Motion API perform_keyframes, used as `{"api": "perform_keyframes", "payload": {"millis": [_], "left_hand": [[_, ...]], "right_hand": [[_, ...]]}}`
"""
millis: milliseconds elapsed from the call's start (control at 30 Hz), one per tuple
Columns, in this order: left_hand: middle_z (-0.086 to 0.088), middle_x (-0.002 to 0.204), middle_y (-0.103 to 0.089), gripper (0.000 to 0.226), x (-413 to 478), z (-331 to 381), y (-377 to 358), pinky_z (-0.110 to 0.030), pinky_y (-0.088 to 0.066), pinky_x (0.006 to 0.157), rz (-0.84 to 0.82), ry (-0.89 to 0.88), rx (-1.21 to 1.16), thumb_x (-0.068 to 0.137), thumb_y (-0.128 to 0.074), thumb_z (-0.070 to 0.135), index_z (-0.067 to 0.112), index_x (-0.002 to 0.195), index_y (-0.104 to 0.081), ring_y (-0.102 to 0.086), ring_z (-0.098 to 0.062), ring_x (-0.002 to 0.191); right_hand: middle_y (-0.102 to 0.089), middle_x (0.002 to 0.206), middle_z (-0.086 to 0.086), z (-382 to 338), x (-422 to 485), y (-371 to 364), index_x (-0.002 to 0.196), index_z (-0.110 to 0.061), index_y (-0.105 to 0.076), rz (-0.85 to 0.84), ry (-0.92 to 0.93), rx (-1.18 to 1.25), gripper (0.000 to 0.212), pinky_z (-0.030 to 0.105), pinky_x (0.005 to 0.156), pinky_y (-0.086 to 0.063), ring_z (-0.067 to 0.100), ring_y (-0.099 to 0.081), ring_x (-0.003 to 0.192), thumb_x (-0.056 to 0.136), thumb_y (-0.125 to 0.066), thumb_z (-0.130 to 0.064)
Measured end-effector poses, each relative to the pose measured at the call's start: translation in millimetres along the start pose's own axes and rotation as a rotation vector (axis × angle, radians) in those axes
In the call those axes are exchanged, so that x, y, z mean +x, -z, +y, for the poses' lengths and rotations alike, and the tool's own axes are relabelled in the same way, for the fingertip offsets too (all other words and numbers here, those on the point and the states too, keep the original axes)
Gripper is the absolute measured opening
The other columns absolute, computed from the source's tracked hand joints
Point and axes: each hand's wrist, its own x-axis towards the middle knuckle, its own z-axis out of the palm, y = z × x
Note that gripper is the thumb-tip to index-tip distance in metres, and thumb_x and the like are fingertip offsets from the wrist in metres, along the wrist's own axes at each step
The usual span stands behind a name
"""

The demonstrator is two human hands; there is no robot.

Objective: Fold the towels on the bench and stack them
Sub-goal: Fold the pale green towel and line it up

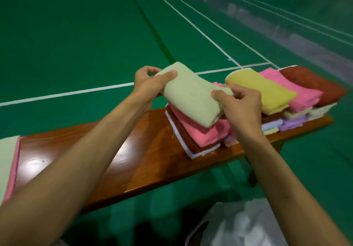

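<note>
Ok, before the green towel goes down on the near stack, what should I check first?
1. Left grip on the light green towel: thumb on top of one end. Ok.
2. Right grip: pinches the other end. Ok.
3. Fold: the towel keeps its folded shape, layered edges toward the camera. Ok.
4. Landing spot: the pink towel tops the stack, over the brown towel and the white towel. Ok.
5. Stack support: the white towel's corner lies inside the wooden bench edge. Ok.
6. Contact: whether the green towel already rests on the pink one. Cannot tell.
</note>
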Motion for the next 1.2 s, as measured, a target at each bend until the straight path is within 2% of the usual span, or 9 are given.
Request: {"api": "perform_keyframes", "payload": {"millis": [200, 367, 500, 567, 633, 700, 767, 900, 1200], "left_hand": [[-0.003, 0.091, -0.068, 0.04, 33, -22, -91, -0.033, -0.054, 0.069, -0.078, -0.111, 0.168, 0.07, -0.094, 0.034, 0.021, 0.087, -0.061, -0.062, -0.018, 0.076], [-0.003, 0.106, -0.065, 0.044, 38, -37, -119, -0.036, -0.048, 0.085, -0.188, -0.412, 0.779, 0.085, -0.077, 0.052, 0.015, 0.105, -0.064, -0.059, -0.023, 0.098], [-0.008, 0.118, -0.057, 0.052, 4, -34, -113, -0.042, -0.041, 0.096, -0.026, -0.728, 0.995, 0.09, -0.058, 0.061, 0.016, 0.117, -0.06, -0.05, -0.029, 0.112], [-0.006, 0.128, -0.057, 0.06, -15, -34, -113, -0.042, -0.04, 0.102, -0.123, -0.748, 0.979, 0.088, -0.052, 0.067, 0.021, 0.124, -0.063, -0.048, -0.027, 0.121], [-0.005, 0.153, -0.047, 0.074, -25, -39, -118, -0.045, -0.029, 0.118, -0.316, -0.705, 1.088, 0.087, -0.042, 0.075, 0.028, 0.143, -0.057, -0.036, -0.028, 0.144], [-0.003, 0.169, -0.026, 0.083, -25, -45, -125, -0.052, -0.012, 0.127, -0.447, -0.661, 1.207, 0.087, -0.03, 0.081, 0.035, 0.156, -0.042, -0.014, -0.027, 0.158], [0.0, 0.172, -0.018, 0.082, -23, -55, -130, -0.054, -0.004, 0.128, -0.478, -0.654, 1.26, 0.09, -0.026, 0.083, 0.039, 0.159, -0.034, -0.004, -0.025, 0.16], [0.0, 0.172, -0.017, 0.077, -21, -67, -137, -0.056, -0.001, 0.127, -0.462, -0.68, 1.28, 0.093, -0.029, 0.08, 0.039, 0.158, -0.035, -0.003, -0.025, 0.16], [-0.003, 0.172, -0.014, 0.075, -22, -54, -129, -0.057, -0.001, 0.127, -0.51, -0.659, 1.249, 0.098, -0.027, 0.076, 0.036, 0.161, -0.029, -0.001, -0.027, 0.16]], "right_hand": [[-0.074, 0.075, -0.004, 21, 38, 51, 0.081, -0.021, -0.078, 0.226, 0.07, -0.289, 0.022, 0.047, 0.073, -0.058, 0.022, -0.069, 0.074, 0.077, -0.076, -0.042], [-0.062, 0.063, -0.001, 27, 44, 69, 0.075, -0.014, -0.074, 0.248, 0.145, -0.675, 0.036, 0.037, 0.066, -0.053, 0.023, -0.061, 0.067, 0.082, -0.071, -0.05], [-0.067, 0.099, 0.005, 20, 52, 80, 0.101, -0.02, -0.073, 0.301, 0.269, -0.912, 0.046, 0.035, 0.074, -0.045, 0.024, -0.06, 0.09, 0.087, -0.065, -0.063], [-0.065, 0.116, 0.006, 20, 71, 85, 0.11, -0.019, -0.071, 0.208, 0.449, -0.913, 0.051, 0.037, 0.08, -0.042, 0.027, -0.056, 0.109, 0.09, -0.055, -0.063], [-0.06, 0.14, 0.009, 23, 97, 86, 0.127, -0.017, -0.067, -0.073, 0.526, -0.939, 0.064, 0.041, 0.101, -0.04, 0.031, -0.046, 0.132, 0.09, -0.044, -0.063], [-0.036, 0.163, 0.009, 31, 117, 84, 0.15, -0.021, -0.049, -0.376, 0.442, -0.998, 0.073, 0.046, 0.121, -0.027, 0.032, -0.029, 0.151, 0.092, -0.038, -0.063], [-0.013, 0.172, 0.006, 46, 128, 83, 0.162, -0.029, -0.024, -0.544, 0.371, -1.116, 0.069, 0.049, 0.124, -0.021, 0.029, -0.016, 0.157, 0.101, -0.037, -0.058], [-0.005, 0.173, 0.006, 64, 125, 84, 0.164, -0.033, -0.008, -0.549, 0.389, -1.204, 0.073, 0.049, 0.124, -0.02, 0.031, -0.014, 0.157, 0.098, -0.022, -0.061], [-0.013, 0.172, 0.005, 41, 115, 81, 0.163, -0.032, -0.019, -0.479, 0.338, -1.129, 0.084, 0.059, 0.124, -0.016, 0.033, -0.012, 0.157, 0.089, -0.014, -0.07]]}}
